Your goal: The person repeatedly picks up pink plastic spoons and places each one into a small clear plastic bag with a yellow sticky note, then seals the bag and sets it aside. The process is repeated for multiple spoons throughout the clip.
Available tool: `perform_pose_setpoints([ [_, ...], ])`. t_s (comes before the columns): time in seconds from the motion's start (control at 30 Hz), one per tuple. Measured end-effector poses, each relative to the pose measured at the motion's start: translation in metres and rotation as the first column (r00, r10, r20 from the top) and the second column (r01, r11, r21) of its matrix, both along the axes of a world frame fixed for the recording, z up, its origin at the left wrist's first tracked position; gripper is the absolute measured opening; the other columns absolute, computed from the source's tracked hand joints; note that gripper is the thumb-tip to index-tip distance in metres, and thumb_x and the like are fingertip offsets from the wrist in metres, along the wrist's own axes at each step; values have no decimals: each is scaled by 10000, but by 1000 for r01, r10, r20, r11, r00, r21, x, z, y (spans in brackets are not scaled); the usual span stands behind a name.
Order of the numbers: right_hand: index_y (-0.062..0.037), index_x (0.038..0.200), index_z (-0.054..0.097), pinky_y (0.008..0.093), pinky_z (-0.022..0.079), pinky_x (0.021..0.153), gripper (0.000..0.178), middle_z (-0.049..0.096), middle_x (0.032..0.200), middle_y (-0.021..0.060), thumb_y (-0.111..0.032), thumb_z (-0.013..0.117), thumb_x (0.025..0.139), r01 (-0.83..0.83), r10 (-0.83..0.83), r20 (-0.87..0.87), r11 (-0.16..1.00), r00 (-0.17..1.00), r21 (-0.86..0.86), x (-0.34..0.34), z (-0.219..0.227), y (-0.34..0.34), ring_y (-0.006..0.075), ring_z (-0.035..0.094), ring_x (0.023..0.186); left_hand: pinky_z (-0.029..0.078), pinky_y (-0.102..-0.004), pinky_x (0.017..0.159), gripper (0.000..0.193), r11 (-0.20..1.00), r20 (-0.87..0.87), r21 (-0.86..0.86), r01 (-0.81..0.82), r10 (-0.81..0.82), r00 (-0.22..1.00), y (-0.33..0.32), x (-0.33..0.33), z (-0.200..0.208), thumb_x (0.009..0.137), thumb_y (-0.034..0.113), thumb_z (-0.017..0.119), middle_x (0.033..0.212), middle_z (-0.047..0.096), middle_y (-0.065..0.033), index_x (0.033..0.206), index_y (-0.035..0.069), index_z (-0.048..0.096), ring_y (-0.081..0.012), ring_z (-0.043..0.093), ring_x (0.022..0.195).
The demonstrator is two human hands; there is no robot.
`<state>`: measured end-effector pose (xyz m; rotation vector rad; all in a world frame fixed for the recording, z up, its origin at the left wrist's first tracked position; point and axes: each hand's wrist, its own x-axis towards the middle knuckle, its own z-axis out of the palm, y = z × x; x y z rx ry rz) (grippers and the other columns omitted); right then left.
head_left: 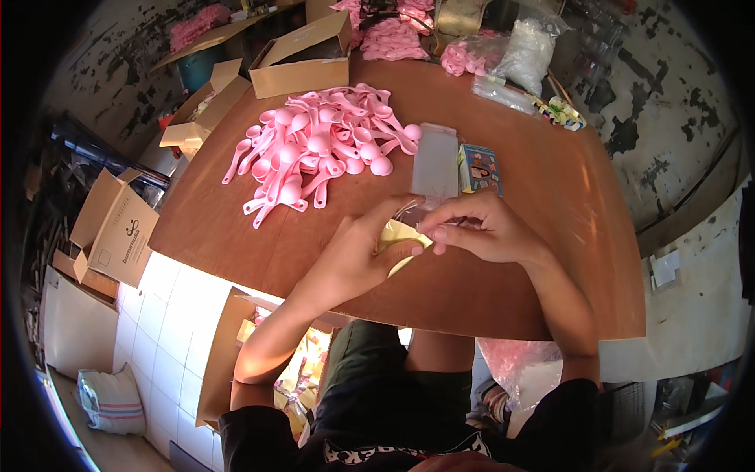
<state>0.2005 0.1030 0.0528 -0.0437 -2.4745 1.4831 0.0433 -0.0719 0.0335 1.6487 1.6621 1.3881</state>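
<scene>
Near the front of the table, my left hand (355, 245) is closed around a yellow piece (399, 235) with clear plastic about it, its thumb lying across the front. Opposite it, my right hand (489, 230) pinches at the clear plastic by the upper right edge of the yellow piece. Whether a smaller thing sits between those fingertips is hard to see. A pale, flat stack (435, 153), apparently of plastic sleeves, lies just beyond my hands. Beside it is a small blue printed box (480, 168). A big heap of pink scoops (318, 143) spreads to the left.
An opened cardboard box (302, 75) stands on the table's far left. Bagged white items (528, 55) and pink bundles (393, 39) sit at the far edge. Below the table's front edge, an open carton (216, 354) holds yellow packets. More cartons (118, 228) are at the left.
</scene>
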Motion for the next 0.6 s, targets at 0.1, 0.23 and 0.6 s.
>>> perform_pose_setpoints([
  [0.1,1,1134,691,246,524,744,224,709,963,61,-27,639,918,-182,191,2,939,982,-292,-13,3,8,96,673,833,522,-309,731,472,997,163,-76,-32,44,986,-18,0,-24,879,124,746,989,696,-128,1298,23,552,-169,663,858],
  [0.23,-33,1142,695,307,541,767,256,722,997,81,-48,673,888,176,-157,-103,961,982,215,-57,-24,58,172,694,872,509,-258,757,453,996,268,-54,-71,83,960,-16,-3,-51,895,92,735,1006,695,-42,1294,-3,543,-79,618,873],
  [0.6,-46,861,704,471,530,818,245,689,940,126,-262,745,753,384,-515,-132,420,847,822,-135,-55,88,343,672,929,498,-274,856,444,993,237,-47,-105,113,965,-19,-7,-71,886,88,745,1017,694,-37,1276,-11,557,-107,621,955],
])
